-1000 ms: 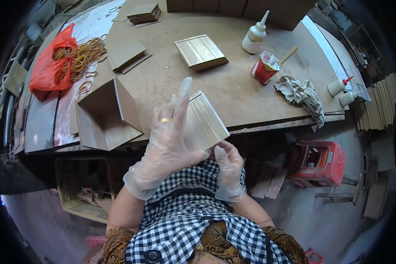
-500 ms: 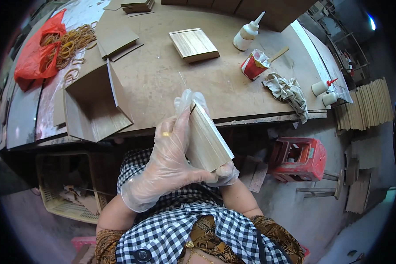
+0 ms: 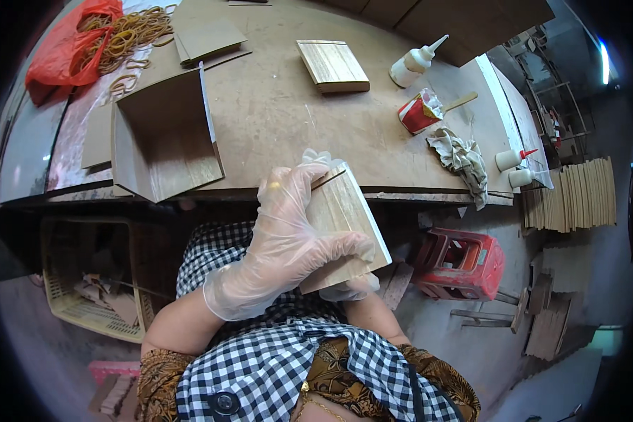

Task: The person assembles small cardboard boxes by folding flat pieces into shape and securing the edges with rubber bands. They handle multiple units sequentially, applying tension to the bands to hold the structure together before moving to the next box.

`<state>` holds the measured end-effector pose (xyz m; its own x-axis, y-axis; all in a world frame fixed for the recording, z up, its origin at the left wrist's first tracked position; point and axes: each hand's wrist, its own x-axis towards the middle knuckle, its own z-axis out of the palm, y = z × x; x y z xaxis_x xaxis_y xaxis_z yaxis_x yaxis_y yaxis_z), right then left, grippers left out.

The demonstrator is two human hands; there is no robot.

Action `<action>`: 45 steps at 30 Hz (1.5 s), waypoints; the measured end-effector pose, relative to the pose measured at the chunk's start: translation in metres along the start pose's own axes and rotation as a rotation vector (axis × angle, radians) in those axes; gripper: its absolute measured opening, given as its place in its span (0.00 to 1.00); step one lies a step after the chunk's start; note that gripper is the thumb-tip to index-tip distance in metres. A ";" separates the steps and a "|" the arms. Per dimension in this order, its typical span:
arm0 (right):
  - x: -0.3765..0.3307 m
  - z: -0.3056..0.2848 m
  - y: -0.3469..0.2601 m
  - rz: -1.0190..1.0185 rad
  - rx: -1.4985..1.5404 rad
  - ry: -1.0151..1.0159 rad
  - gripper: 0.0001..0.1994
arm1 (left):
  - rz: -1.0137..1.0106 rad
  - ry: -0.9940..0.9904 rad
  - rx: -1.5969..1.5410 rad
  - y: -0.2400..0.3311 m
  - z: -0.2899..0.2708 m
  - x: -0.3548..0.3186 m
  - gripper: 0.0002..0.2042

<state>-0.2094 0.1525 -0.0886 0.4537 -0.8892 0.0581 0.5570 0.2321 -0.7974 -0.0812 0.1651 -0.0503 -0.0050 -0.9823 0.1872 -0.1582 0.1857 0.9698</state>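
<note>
Your gloved fingers (image 3: 344,246) of the left hand (image 3: 285,235) curl narrow over the face of the flat rectangular pale wood panel (image 3: 348,225), thumb side toward its top edge; the grip is closed on the panel. The right hand (image 3: 348,287), also in a clear plastic glove, sits under the panel's lower edge; only a few fingertips show, so you cannot tell how firmly it grips, though it touches the underside.

The panel is held tilted in front of your chest, just off the near edge of the brown workbench (image 3: 281,119), not resting on it.

On the bench: an open brown cardboard box (image 3: 162,137) to the left, lying on its side with the opening toward you. A second flat pale wood panel (image 3: 332,65) lies farther back, well apart from the held one. A white glue bottle with a pointed nozzle (image 3: 415,63) stands near a red and white cup holding a flat stick (image 3: 423,112). A crumpled grey rag (image 3: 461,158) lies beside the cup. A red plastic bag (image 3: 60,46) lies beside a heap of tan rubber bands (image 3: 126,32) at the far left.

Below the bench: a red plastic stool (image 3: 461,261) on its side to the right, and a cream plastic basket (image 3: 95,278) to the left.
</note>
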 end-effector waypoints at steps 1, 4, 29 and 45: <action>0.000 0.000 -0.001 0.006 0.030 -0.011 0.58 | 0.035 0.050 -0.051 -0.005 0.003 0.000 0.40; 0.001 0.000 -0.005 0.010 0.213 -0.057 0.54 | 0.046 0.128 -0.229 -0.016 0.010 0.002 0.27; 0.134 0.108 -0.109 -0.458 -1.498 -0.558 0.61 | 0.318 0.639 0.626 -0.004 -0.176 -0.088 0.36; 0.194 0.191 -0.069 -0.199 -2.111 -1.031 0.58 | 0.203 0.077 -0.012 -0.071 -0.230 -0.013 0.73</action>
<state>-0.0271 0.0392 0.0917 0.9438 -0.2743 -0.1843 -0.2782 -0.9605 0.0048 0.1574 0.1700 -0.0859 0.0398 -0.9201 0.3897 -0.1501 0.3801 0.9127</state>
